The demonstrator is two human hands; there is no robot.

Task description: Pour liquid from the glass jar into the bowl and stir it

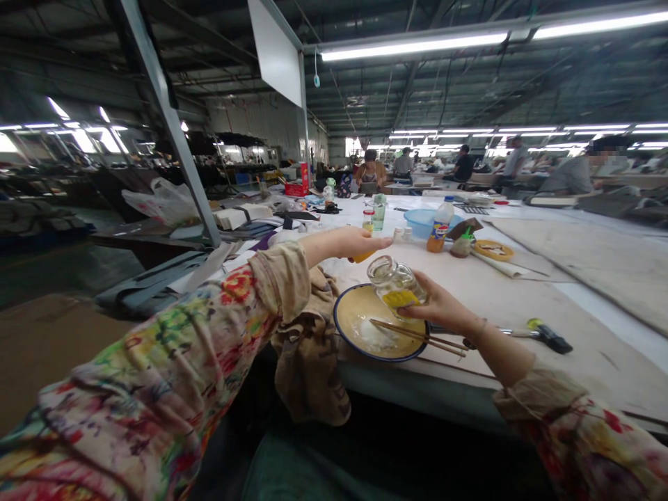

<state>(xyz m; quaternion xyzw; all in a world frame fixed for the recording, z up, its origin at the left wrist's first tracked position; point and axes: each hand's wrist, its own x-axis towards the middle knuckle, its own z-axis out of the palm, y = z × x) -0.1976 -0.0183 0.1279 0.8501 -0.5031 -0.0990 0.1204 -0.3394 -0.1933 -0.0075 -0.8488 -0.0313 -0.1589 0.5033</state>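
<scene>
My right hand [443, 306] grips a clear glass jar [392, 280] with a yellow label, tilted with its open mouth toward the left, over a yellow bowl [348, 309] with a blue rim. White food lies in the bowl and a pair of chopsticks [417, 334] rests across its right rim. My left hand [360, 243] reaches forward just above and left of the jar, closed on a small orange-yellow object [362, 257], likely the jar's lid. Both sleeves are floral.
A brown cloth [313, 348] hangs over the table edge by the bowl. Farther back stand an orange drink bottle [440, 226], a blue basin [422, 221], small jars and a small yellow dish [493, 249]. A black-handled tool [543, 334] lies to the right. Several people sit at far tables.
</scene>
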